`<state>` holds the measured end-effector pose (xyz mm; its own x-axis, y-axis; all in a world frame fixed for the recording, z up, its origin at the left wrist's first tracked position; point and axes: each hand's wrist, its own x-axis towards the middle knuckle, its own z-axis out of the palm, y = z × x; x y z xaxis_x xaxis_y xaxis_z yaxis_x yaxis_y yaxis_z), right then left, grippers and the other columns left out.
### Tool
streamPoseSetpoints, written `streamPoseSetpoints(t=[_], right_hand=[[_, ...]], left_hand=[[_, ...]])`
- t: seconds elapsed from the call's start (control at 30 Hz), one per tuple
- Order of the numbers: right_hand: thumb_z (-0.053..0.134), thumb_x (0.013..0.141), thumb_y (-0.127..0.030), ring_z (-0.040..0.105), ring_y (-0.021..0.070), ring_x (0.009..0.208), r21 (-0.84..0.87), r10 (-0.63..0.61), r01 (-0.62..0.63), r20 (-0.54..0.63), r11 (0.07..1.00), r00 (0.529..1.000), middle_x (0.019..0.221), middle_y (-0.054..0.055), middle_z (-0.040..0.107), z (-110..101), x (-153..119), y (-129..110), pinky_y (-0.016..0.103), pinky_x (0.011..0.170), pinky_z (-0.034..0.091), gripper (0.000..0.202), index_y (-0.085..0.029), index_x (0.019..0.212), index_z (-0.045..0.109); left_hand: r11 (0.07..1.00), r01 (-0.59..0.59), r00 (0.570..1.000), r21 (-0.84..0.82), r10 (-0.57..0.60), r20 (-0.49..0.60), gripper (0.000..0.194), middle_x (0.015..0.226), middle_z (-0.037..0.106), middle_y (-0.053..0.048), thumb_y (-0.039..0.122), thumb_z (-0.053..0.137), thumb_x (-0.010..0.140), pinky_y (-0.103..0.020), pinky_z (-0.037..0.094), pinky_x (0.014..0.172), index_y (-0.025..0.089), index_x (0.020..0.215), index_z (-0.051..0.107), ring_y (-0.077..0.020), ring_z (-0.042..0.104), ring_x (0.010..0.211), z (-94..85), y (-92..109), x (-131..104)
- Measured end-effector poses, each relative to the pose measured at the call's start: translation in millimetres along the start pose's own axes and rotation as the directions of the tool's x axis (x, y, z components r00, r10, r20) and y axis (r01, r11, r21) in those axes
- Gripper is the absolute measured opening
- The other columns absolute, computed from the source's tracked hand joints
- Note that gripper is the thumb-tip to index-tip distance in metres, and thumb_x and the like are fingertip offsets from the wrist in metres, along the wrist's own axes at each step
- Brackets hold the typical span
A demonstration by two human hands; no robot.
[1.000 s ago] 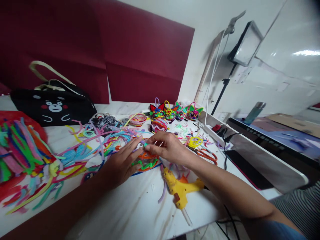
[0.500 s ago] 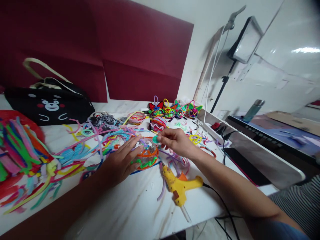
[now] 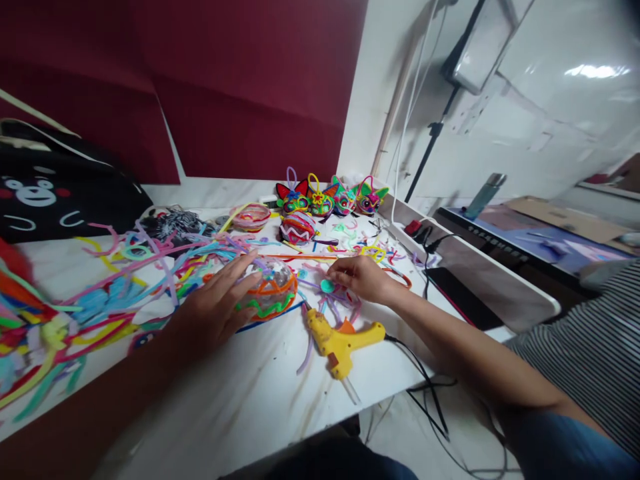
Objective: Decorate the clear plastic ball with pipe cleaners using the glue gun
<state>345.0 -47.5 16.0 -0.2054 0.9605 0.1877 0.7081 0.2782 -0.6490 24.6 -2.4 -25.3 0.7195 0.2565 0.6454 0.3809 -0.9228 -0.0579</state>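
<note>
A clear ball trimmed with orange zigzag and green wavy pipe cleaner sits on the white table. My left hand holds its left side, fingers spread over the top and the near face. To the right of the ball, my right hand pinches a small teal disc at its fingertips, over loose purple pipe cleaners. A yellow glue gun lies just in front, its nozzle toward the ball and a clear glue stick out of its back end.
Finished cat-faced balls stand by the wall, with a striped wound ball before them. Loose pipe cleaners cover the left side. A black bag sits behind them. The gun's cord runs off the table. Someone's striped sleeve shows right.
My right hand has drawn away from the ball toward the right and nearer to me, carrying the teal disc. My left hand stays on the ball. The view has turned slightly right and downward.
</note>
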Motion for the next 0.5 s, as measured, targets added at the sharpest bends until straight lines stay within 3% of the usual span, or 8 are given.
streamPoseSetpoints(t=[0.13,0.2,0.3,0.4,0.5], right_hand=[[0.058,0.085,-0.009,0.059,0.015,0.074,-0.101,-0.065,0.061,-0.034,0.993,0.997,0.089,0.007,0.072,-9.7,-30.5,-15.0,0.026,0.068,0.044,0.018,-0.014,0.094,0.073],[0.058,0.084,-0.008,0.061,0.0145,0.071,-0.123,-0.135,0.141,0.061,0.982,0.989,0.088,0.006,0.071,-13.5,-50.3,-22.2,0.025,0.067,0.047,0.02,-0.014,0.097,0.072],[0.061,0.081,-0.008,0.064,0.0212,0.1,-0.199,-0.23,0.279,0.234,0.94,0.945,0.109,0.011,0.07,-15.3,-76.4,-29.7,0.032,0.086,0.052,0.031,-0.013,0.111,0.069],[0.063,0.078,-0.008,0.062,0.0265,0.109,-0.37,-0.185,0.323,0.364,0.871,0.913,0.119,0.016,0.065,-8.3,-91.6,-32.6,0.039,0.094,0.051,0.043,-0.01,0.121,0.065],[0.06,0.081,-0.009,0.061,0.0298,0.104,-0.543,-0.159,0.352,0.37,0.762,0.915,0.114,0.018,0.065,6.4,-95.6,-31.0,0.046,0.09,0.051,0.043,-0.008,0.124,0.062]], left_hand=[[1.0,0.013,1.0,-0.006,-0.013,0.001,0.06,0.166,0.019,-0.012,0.022,0.049,0.098,-0.051,0.037,0.115,0.028,0.152,0.024,-0.0317,0.032,0.148,-0.7,0.3,0.0],[0.999,0.026,1.0,-0.024,-0.026,0.009,0.06,0.166,0.019,-0.011,0.022,0.049,0.098,-0.052,0.039,0.114,0.028,0.152,0.024,-0.0326,0.032,0.147,-1.3,1.3,0.0],[0.998,0.048,0.998,-0.05,-0.047,0.037,0.062,0.167,0.016,-0.007,0.021,0.048,0.098,-0.054,0.037,0.115,0.03,0.153,0.022,-0.0343,0.03,0.148,-1.9,2.3,0.4],[0.997,0.053,0.998,-0.059,-0.051,0.037,0.063,0.167,0.015,-0.005,0.021,0.047,0.098,-0.054,0.036,0.116,0.033,0.154,0.02,-0.0337,0.028,0.149,-1.8,2.2,0.9],[0.999,0.028,0.999,-0.043,-0.027,0.022,0.063,0.167,0.017,-0.009,0.021,0.05,0.097,-0.054,0.037,0.115,0.03,0.153,0.022,-0.0333,0.029,0.149,-1.6,2.1,1.2]])
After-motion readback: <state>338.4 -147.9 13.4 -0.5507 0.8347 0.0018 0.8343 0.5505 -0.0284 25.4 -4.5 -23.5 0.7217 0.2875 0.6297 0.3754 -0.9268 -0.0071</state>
